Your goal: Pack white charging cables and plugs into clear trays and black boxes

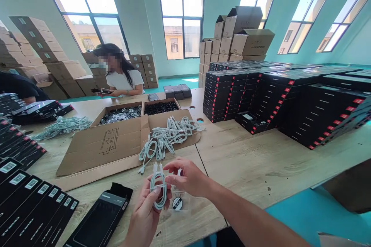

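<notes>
Left hand (145,216): fingers closed around a coiled white cable (158,193), held upright, plug ends pointing up above the fingertips.

Right hand (189,179): thumb and forefinger curled toward each other just beside the top of the coil. Cannot tell whether they grip anything.

Clear pouch (178,202) with a round dark sticker sits just under the right fingers, touching or nearly touching the coil; contact unclear.

Below and left of the left fingers: a flat black box (101,216) lying on the wooden surface (246,162). Farther left, a row of black boxes (29,200) with white labels.

Beyond the fingers: a loose pile of white cables (165,137) on the folded-out flap of an open cardboard carton (110,142).

Well beyond and to the right of the fingers: tall stacks of black boxes (261,92) with red tabs.

Far side, beyond the carton: a seated person (121,77) in a white top, hands on the surface.
</notes>
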`<action>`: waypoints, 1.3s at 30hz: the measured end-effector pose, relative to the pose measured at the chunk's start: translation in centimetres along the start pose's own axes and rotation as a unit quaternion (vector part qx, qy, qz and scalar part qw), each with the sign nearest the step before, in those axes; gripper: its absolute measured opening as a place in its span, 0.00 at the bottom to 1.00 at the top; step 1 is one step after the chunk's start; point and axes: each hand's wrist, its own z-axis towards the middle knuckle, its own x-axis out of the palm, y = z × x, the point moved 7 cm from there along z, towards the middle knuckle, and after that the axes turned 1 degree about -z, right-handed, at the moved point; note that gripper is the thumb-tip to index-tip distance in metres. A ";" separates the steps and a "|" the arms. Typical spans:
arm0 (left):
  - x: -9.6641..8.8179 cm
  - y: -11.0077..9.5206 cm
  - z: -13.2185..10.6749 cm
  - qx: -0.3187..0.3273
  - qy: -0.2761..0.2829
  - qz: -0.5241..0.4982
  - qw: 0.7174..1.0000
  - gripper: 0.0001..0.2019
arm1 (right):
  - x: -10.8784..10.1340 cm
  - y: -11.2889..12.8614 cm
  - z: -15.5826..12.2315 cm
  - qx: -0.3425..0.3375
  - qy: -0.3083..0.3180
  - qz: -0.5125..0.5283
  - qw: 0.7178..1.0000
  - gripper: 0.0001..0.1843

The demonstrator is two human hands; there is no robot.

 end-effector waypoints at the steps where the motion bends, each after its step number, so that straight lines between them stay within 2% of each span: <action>1: 0.7 0.0 -0.3 -0.007 0.018 0.008 1.000 0.21 | 0.4 0.0 -0.1 0.000 -0.014 0.048 0.999 0.14; 3: 1.4 0.2 -0.6 -0.029 0.031 0.013 0.999 0.21 | 1.2 -0.3 -0.3 0.007 -0.026 0.133 0.991 0.14; 5: 1.3 0.7 -0.8 -0.062 0.019 0.006 0.998 0.22 | 1.6 -0.6 -0.7 0.016 -0.041 0.188 0.981 0.14; 9: 1.2 1.6 -0.9 -0.101 0.004 -0.022 0.995 0.20 | 1.2 -1.4 -1.2 0.025 -0.097 0.249 0.963 0.13; 13: 1.4 2.2 -0.8 -0.114 0.007 -0.036 0.993 0.20 | 0.8 -2.0 -1.3 0.042 -0.125 0.310 0.942 0.16; 21: 2.0 1.8 -1.0 -0.083 0.057 -0.002 0.995 0.16 | 0.6 -3.0 -2.1 0.064 -0.147 0.369 0.916 0.18; 24: 2.0 1.8 -1.1 -0.077 0.060 -0.004 0.995 0.18 | 0.8 -3.3 -2.1 0.070 -0.153 0.386 0.907 0.21; 26: 1.7 2.0 -1.1 -0.079 0.050 -0.003 0.996 0.20 | 0.8 -3.5 -2.0 0.072 -0.154 0.376 0.911 0.20; 29: 1.1 2.2 -0.9 -0.074 0.020 0.010 0.997 0.21 | 0.2 -3.6 -2.1 0.063 -0.163 0.282 0.944 0.15; 31: 0.7 1.9 -0.9 -0.057 -0.010 0.034 0.998 0.22 | -1.1 -2.6 -2.5 0.016 -0.202 0.123 0.971 0.13; 32: 0.6 1.7 -0.9 -0.046 -0.027 0.052 0.997 0.23 | -1.7 -1.6 -2.8 -0.026 -0.223 0.021 0.974 0.18; 34: 0.4 1.3 -1.0 -0.034 -0.062 0.094 0.993 0.26 | -1.9 0.9 -3.2 -0.120 -0.229 -0.191 0.947 0.28; 35: 0.4 1.1 -1.1 -0.034 -0.075 0.113 0.990 0.29 | -1.6 2.0 -3.3 -0.161 -0.210 -0.280 0.923 0.26; 38: 0.4 0.7 -1.0 -0.031 -0.088 0.159 0.983 0.36 | 0.3 4.0 -2.9 -0.237 -0.099 -0.463 0.849 0.05; 39: 0.4 0.6 -1.0 -0.029 -0.088 0.174 0.980 0.37 | 0.8 4.4 -2.8 -0.252 -0.065 -0.499 0.827 0.05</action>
